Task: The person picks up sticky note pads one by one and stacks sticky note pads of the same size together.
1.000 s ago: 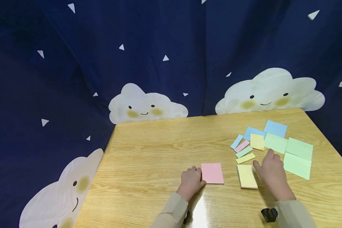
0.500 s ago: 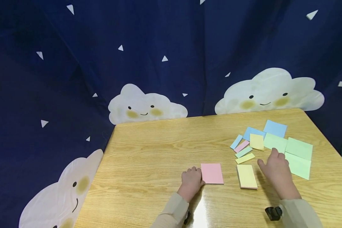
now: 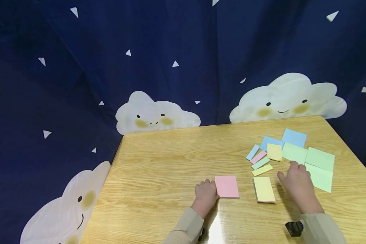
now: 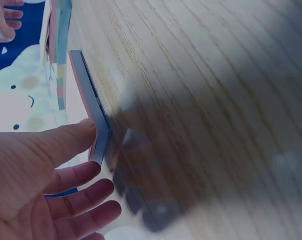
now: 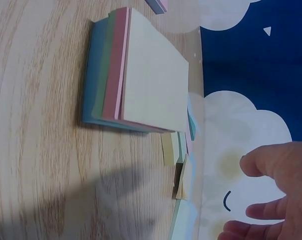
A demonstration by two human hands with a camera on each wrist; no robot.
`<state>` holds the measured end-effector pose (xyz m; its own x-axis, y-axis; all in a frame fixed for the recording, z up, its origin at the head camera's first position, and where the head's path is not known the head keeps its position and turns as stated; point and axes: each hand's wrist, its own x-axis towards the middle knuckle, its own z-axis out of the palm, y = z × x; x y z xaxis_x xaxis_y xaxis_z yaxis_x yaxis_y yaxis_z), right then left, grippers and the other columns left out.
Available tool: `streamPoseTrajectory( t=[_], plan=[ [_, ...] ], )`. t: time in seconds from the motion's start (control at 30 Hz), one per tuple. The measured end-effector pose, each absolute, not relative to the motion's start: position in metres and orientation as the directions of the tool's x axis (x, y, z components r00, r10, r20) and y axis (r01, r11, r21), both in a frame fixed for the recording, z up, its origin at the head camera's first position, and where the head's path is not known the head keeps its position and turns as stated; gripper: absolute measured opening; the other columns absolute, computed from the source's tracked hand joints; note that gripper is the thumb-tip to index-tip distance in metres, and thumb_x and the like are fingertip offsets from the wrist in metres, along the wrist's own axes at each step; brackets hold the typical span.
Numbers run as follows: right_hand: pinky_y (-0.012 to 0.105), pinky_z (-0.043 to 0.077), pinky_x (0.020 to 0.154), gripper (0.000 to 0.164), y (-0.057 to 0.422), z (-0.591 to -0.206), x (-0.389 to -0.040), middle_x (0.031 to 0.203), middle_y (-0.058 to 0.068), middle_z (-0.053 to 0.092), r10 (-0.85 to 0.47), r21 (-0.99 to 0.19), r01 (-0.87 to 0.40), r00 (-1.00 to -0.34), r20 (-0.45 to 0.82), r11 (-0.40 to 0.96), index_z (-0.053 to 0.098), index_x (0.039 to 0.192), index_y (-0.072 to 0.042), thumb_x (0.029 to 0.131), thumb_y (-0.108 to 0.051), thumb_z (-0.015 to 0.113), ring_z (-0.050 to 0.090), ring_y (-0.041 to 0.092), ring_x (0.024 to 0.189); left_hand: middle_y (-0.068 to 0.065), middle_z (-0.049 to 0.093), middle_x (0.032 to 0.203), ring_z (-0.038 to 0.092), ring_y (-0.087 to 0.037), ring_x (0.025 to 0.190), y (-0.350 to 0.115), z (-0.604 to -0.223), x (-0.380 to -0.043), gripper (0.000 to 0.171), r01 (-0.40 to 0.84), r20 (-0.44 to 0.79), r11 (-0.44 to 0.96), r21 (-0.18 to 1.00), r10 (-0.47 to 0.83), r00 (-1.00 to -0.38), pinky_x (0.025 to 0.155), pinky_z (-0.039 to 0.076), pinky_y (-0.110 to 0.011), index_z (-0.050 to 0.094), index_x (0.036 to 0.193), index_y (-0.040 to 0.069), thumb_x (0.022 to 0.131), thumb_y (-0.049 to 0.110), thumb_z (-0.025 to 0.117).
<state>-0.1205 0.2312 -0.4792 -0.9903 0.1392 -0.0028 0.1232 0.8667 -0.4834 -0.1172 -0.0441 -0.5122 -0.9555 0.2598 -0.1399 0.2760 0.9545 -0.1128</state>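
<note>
In the head view, a square pink sticky note pad (image 3: 227,186) lies flat on the wooden table, its grey-blue underside layer showing in the left wrist view. My left hand (image 3: 205,195) pinches its near left corner between thumb and index finger; the other fingers are loosely bent. To the right sits a stack of sticky note pads (image 3: 264,189), yellow on top, with pink, green and blue layers visible in the right wrist view (image 5: 151,75). Beside that stack my right hand (image 3: 298,184) hovers above the table, thumb and fingers spread, holding nothing.
Several narrow sticky strips (image 3: 258,158) lie beyond the yellow-topped stack. Near them are a small yellow pad (image 3: 275,151), blue sheets (image 3: 294,137) and green sheets (image 3: 320,159). A dark blue cloud-printed curtain (image 3: 170,40) stands behind the table (image 3: 158,162).
My right hand has drifted slightly right, away from the yellow-topped stack. My left hand stays at the pink pad's corner, and the pads and sheets keep their places.
</note>
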Motion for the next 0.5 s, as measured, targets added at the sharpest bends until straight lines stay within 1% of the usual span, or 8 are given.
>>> streamPoseTrajectory(
  t=[0.17,0.4,0.5],
  plan=[
    [0.058,0.034,0.064,0.056,0.237,-0.480,-0.123,0.095,0.044,0.031,0.135,-0.469,0.121,-0.991,-0.002,0.875,0.027,0.111,0.027,0.086,-0.018,0.049,0.035,0.059,0.082,0.000,0.050,0.073,0.053,-0.015,0.069,-0.043,-0.513,-0.118,0.035,0.276,-0.138,0.954,-0.118,0.259,-0.956,0.057,0.042,-0.029,0.059,0.082,0.014,0.076,0.048,0.064],
    [0.056,0.035,0.059,0.054,0.246,-0.478,-0.127,0.096,0.043,0.030,0.171,-0.462,0.165,-0.985,-0.028,0.872,0.027,0.110,0.025,0.085,-0.017,0.049,0.034,0.057,0.083,0.000,0.051,0.073,0.053,-0.015,0.069,-0.044,-0.515,-0.119,0.035,0.273,-0.144,0.955,-0.116,0.256,-0.956,0.057,0.042,-0.028,0.060,0.082,0.014,0.076,0.049,0.065],
    [0.057,0.036,0.059,0.055,0.251,-0.479,-0.129,0.097,0.044,0.029,0.186,-0.459,0.182,-0.982,-0.037,0.870,0.026,0.111,0.026,0.085,-0.017,0.049,0.033,0.057,0.084,0.000,0.050,0.072,0.052,-0.014,0.067,-0.045,-0.515,-0.118,0.036,0.273,-0.136,0.955,-0.114,0.257,-0.957,0.056,0.041,-0.028,0.060,0.081,0.014,0.075,0.048,0.065]
  ],
)
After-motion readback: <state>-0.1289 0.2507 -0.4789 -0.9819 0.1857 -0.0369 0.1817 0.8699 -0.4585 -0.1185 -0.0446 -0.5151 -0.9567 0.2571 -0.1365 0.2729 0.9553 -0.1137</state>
